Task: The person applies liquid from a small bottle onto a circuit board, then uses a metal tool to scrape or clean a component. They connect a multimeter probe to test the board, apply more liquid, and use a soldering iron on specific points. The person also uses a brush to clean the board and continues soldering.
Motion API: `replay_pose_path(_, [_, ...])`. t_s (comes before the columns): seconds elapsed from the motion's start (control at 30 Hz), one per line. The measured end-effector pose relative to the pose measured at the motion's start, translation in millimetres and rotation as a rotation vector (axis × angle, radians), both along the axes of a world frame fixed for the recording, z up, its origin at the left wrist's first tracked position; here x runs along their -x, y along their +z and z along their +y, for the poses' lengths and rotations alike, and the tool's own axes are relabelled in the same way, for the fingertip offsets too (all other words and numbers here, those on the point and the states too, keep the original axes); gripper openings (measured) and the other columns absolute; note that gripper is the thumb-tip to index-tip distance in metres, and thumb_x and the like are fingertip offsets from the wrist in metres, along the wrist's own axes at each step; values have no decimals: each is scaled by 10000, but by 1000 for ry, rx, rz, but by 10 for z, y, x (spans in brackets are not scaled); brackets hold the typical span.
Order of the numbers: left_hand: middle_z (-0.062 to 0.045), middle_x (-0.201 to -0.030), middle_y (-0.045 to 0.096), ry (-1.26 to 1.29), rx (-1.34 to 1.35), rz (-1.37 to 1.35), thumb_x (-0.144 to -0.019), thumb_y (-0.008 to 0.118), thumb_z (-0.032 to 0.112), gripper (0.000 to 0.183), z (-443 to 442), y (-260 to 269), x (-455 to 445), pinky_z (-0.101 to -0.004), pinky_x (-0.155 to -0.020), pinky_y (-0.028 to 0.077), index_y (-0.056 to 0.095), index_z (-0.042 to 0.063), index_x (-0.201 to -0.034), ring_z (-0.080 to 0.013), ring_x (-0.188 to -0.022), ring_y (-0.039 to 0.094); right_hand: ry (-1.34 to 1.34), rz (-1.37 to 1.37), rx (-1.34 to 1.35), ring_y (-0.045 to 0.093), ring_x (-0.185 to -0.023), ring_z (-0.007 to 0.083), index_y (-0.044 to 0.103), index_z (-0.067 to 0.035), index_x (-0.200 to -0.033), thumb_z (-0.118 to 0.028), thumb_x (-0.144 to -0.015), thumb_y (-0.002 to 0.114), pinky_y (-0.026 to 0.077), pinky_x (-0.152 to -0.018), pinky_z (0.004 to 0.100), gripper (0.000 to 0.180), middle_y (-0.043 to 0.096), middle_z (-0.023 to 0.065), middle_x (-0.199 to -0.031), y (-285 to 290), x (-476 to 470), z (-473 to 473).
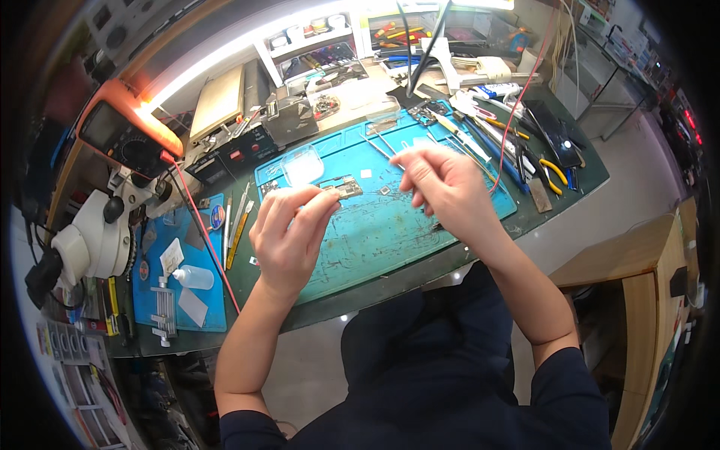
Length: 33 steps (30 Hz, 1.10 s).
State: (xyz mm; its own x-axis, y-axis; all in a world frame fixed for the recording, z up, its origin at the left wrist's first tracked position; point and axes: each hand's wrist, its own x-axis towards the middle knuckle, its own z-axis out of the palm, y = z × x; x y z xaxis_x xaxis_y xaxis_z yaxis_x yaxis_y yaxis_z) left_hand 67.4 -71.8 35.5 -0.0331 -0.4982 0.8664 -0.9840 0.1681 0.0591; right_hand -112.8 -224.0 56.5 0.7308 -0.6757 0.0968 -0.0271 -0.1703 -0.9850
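Note:
My left hand (289, 233) pinches a small phone circuit board (347, 188) between thumb and fingers, over the blue silicone work mat (360, 247). My right hand (441, 188) grips a pair of metal tweezers (385, 149), whose two tips stand apart and point away to the upper left. Between the hands, a small square chip (385, 190) and a white square piece (365, 174) lie on the mat. Just beyond my left hand sits a clear plastic box (304, 166). My fingers hide part of the board and the tweezers' rear end.
An orange multimeter (129, 132) and a white microscope (93, 236) stand at left. A dropper bottle (194, 277) and a metal clamp holder (164, 309) rest on a smaller blue mat (216, 315). Yellow-handled pliers (554, 175) and a dark phone (554, 132) lie at right.

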Motion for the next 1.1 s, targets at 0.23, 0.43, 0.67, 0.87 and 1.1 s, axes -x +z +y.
replay_pose_path(0.23, [-111,-979,683,-106,-57,-116,-693,810,-38,348,19,5,20,-330,-715,572,760,9,-1034,-240,-860,687,314,76,-420,603,-723,59,654,16,-1161,-368,-1025,605,443,-543,202,410,672,23,-905,-162,-180,-94])
replay_pose_path(0.43, [-124,-1010,692,-46,-65,10,-722,834,-37,338,-53,-69,-72,-344,-748,574,743,44,-1037,-264,-886,694,298,84,-88,670,-737,108,728,-4,-1031,-279,-961,638,514,-628,275,297,724,67,-879,-116,-529,-368])
replay_pose_path(0.67, [-115,-1007,677,-4,-122,55,-736,829,-21,338,-73,-102,-170,-351,-750,563,750,49,-1057,-264,-884,677,438,98,-99,656,-720,90,725,-14,-1026,-308,-949,695,496,-601,247,305,717,30,-871,-138,-744,-613])
replay_pose_path(0.87, [-57,-919,621,2,-204,24,-692,830,-30,376,-38,-131,-184,-330,-696,507,769,90,-1043,-220,-816,625,460,97,-254,645,-700,87,711,13,-1123,-265,-980,679,502,-604,237,315,703,40,-824,-130,-663,-494])
replay_pose_path(1.1, [-50,-957,655,-110,-366,1219,-981,673,94,146,33,-152,-158,-257,-735,474,693,-34,-1047,-111,-807,586,420,10,224,660,-726,149,734,9,-1016,-242,-987,675,522,-675,290,259,718,100,-835,-262,-578,-390])
